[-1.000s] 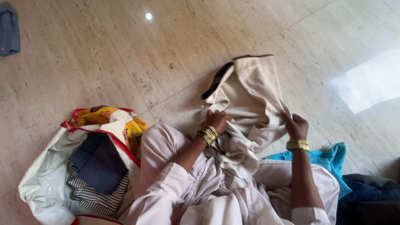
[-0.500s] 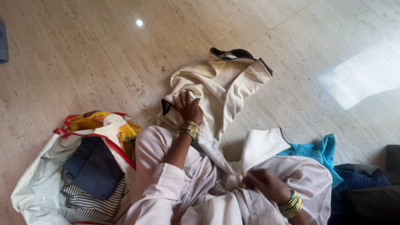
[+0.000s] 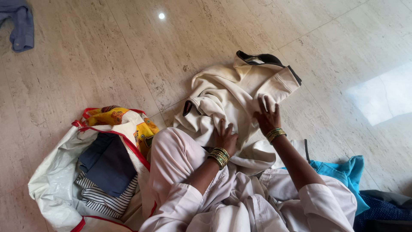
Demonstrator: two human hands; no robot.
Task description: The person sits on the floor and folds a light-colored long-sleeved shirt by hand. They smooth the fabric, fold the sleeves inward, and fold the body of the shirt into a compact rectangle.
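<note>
A cream sweatshirt (image 3: 231, 92) with dark cuffs and hem lies crumpled on the marble floor in front of my knees. My left hand (image 3: 225, 136) rests flat on its near part, fingers spread, bangles on the wrist. My right hand (image 3: 267, 116) presses flat on the garment a little farther right, fingers apart, also wearing bangles. Neither hand grips the cloth; both lie on top of it. I sit on the floor in pale pink clothes.
A white bag (image 3: 56, 180) with red trim at the left holds folded dark blue and striped clothes and a yellow printed cloth (image 3: 113, 117). A turquoise garment (image 3: 345, 174) and dark blue clothes (image 3: 382, 206) lie at right. A blue shirt (image 3: 19, 25) lies far left.
The sweatshirt, held up a second ago, now lies on the floor. My right hand came forward from my lap onto it, and my left hand slid nearer to me.
</note>
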